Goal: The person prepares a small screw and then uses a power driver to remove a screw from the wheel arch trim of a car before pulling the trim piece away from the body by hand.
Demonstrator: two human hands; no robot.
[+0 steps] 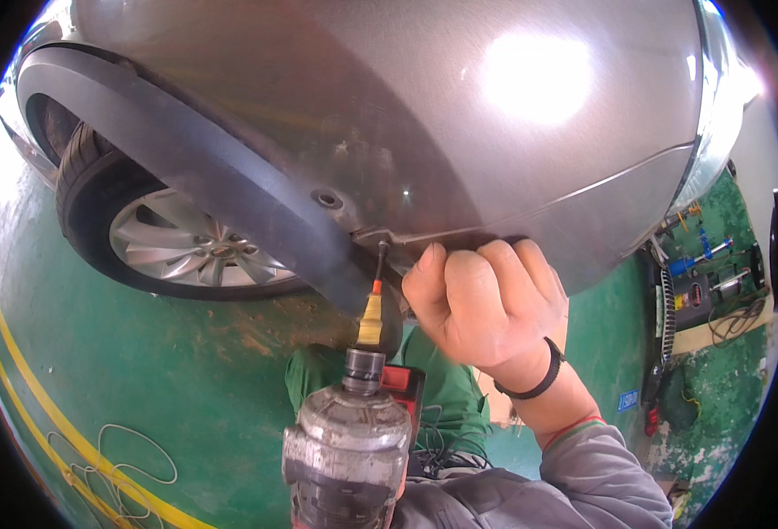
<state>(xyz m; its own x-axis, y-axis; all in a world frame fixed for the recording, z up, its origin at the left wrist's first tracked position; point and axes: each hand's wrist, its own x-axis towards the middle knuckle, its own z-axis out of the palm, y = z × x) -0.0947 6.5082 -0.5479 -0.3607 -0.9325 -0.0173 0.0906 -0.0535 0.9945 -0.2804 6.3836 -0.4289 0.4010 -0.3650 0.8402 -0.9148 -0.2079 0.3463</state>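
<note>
My right hand (494,301) has its fingers curled in against the lower part of a grey-brown car bumper (389,132). What lies inside those fingers is hidden. Just left of its thumb, a worn power driver (349,449) points up at the bumper. Yellow tape wraps the base of its long thin bit (380,268), whose tip reaches the panel's lower seam. My left hand is out of view, and the driver's rear end runs off the bottom edge. Up and left of the bit, a round hole (327,198) shows in the panel.
A black wheel-arch trim (184,145) curves over an alloy wheel (210,248) at left. Pale cable (137,456) lies across yellow lines on the green floor. At right are tools (699,254) and a black cable (739,321). Dark cables (438,446) sit by my legs.
</note>
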